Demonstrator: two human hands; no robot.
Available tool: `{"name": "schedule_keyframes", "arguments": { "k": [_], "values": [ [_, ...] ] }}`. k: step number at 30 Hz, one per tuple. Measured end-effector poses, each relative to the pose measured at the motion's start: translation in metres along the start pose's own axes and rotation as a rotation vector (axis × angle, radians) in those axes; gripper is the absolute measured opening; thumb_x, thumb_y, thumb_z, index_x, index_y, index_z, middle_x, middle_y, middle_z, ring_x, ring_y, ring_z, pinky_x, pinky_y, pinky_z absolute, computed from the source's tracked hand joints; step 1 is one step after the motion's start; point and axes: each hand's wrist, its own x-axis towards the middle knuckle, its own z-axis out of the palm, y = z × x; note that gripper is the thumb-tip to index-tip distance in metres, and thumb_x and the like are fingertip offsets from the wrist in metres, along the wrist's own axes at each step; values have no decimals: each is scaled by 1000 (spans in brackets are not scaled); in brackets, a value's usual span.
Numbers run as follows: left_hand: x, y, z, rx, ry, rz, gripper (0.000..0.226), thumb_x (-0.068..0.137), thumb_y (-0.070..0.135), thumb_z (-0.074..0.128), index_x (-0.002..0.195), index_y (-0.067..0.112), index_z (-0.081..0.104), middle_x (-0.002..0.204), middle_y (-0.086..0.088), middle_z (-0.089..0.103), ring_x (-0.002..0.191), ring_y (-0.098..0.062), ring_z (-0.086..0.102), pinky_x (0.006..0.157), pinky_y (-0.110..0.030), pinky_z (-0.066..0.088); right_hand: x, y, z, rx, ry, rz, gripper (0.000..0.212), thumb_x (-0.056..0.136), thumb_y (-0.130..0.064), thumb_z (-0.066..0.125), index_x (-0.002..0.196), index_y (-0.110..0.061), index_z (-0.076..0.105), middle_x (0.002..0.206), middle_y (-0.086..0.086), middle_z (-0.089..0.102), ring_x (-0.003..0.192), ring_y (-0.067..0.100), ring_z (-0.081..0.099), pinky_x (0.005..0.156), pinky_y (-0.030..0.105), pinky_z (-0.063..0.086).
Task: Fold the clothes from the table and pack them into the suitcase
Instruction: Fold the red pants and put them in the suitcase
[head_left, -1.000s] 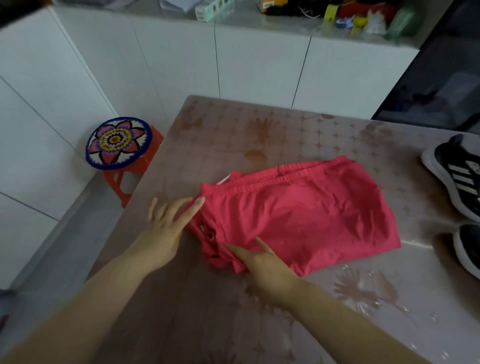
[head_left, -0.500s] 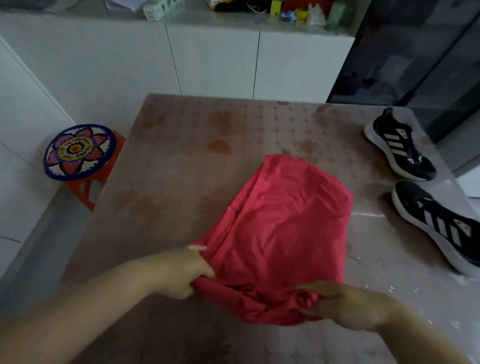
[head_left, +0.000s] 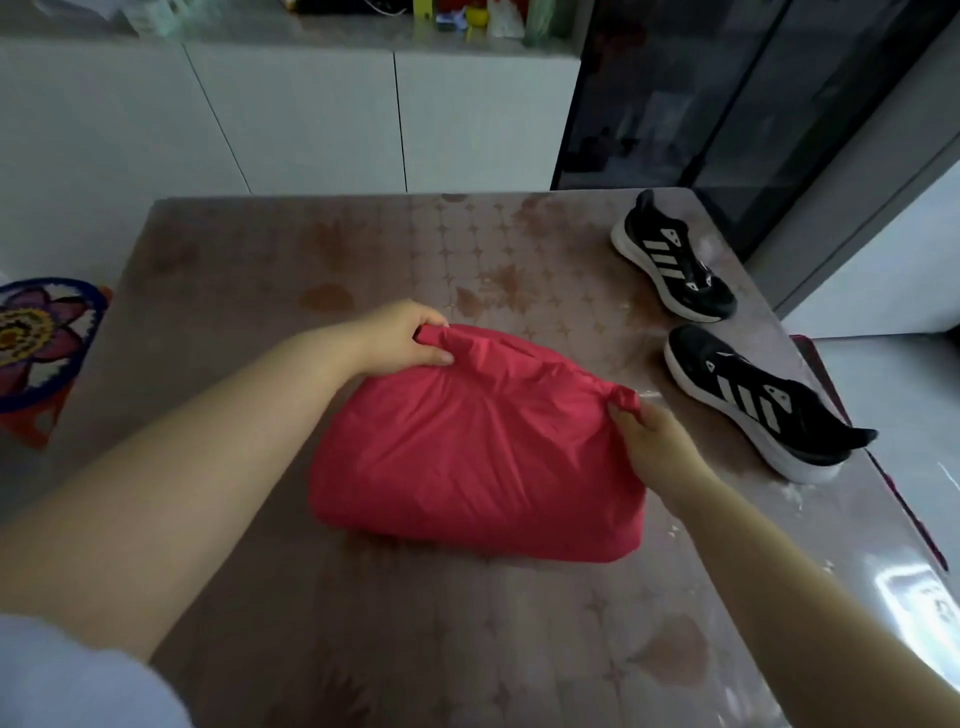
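A red garment (head_left: 478, 457) lies folded over on itself in the middle of the brown patterned table (head_left: 363, 623). My left hand (head_left: 400, 338) pinches its far left corner, bunching the cloth. My right hand (head_left: 660, 447) pinches the far right corner, also bunched. Between the two hands the top layer is stretched and wrinkled. No suitcase is in view.
Two black sneakers with white stripes, one (head_left: 675, 260) behind the other (head_left: 758, 400), sit on the table's right side. A stool with a flower-pattern cushion (head_left: 36, 338) stands left of the table. White cabinets (head_left: 291, 114) run along the back, and dark glass doors (head_left: 701, 88) stand at the right.
Both hands gripped the near edge of the garment and carried it away from me, folding the garment in half. The view shifted right, bringing both sneakers into sight.
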Motion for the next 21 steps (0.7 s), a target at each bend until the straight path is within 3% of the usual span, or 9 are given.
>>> {"name": "schedule_keyframes", "arguments": {
  "k": [2,3,5,6,10,14,16,18,21],
  "values": [
    [21,-2,8,62,104,-61,19,87,25,66,92,6,65,80,-4,60,78,-19,54,68,-25,36,22,1,4,-67,11,-8,37,102,-32,36,97,-5,61,72,-3,55,75,19,53,62,28,36],
    [31,-3,13,120,153,-104,22,88,30,64,95,9,65,88,-6,63,88,-23,57,78,-27,38,33,3,6,-91,14,-3,37,102,-32,34,102,-7,62,77,0,58,82,23,56,66,28,35],
    [52,-8,21,264,231,-207,30,90,39,58,107,15,63,109,-8,64,110,-26,53,106,-36,25,53,5,9,-152,31,15,40,102,-34,33,109,-6,61,97,13,65,98,32,59,74,30,37],
    [61,-10,25,321,247,-256,34,91,43,55,113,17,61,116,-8,63,117,-27,49,111,-39,16,63,8,11,-183,41,29,42,102,-36,33,111,-5,60,106,17,65,103,35,58,77,32,40],
    [91,-22,50,423,298,-399,41,89,49,52,118,20,59,115,-9,64,118,-27,46,114,-37,5,92,28,23,-351,31,132,46,101,-41,28,116,-10,58,115,18,63,107,36,57,91,39,43],
    [99,-38,76,369,439,-399,39,83,44,64,114,21,57,106,-4,67,111,-29,49,113,-40,6,104,34,29,-541,71,167,38,101,-38,31,116,-11,52,118,11,60,111,30,54,101,42,31],
    [99,-44,84,343,490,-374,50,77,37,72,120,17,55,109,-6,64,111,-32,49,111,-46,12,101,24,26,-461,192,35,31,98,-31,40,122,-13,47,124,8,52,118,28,47,106,42,24],
    [97,-46,85,345,572,-273,51,72,24,77,119,14,58,109,-11,61,107,-33,48,105,-45,25,89,4,28,-433,227,-259,44,94,-35,40,134,-17,43,135,6,45,129,25,37,115,42,8],
    [86,-41,84,254,571,104,25,79,8,58,102,12,68,103,-9,65,100,-25,51,93,-29,32,68,-10,47,-637,-63,-543,66,89,-63,22,146,-30,32,154,1,27,144,26,15,112,45,-12]
  ]
}}
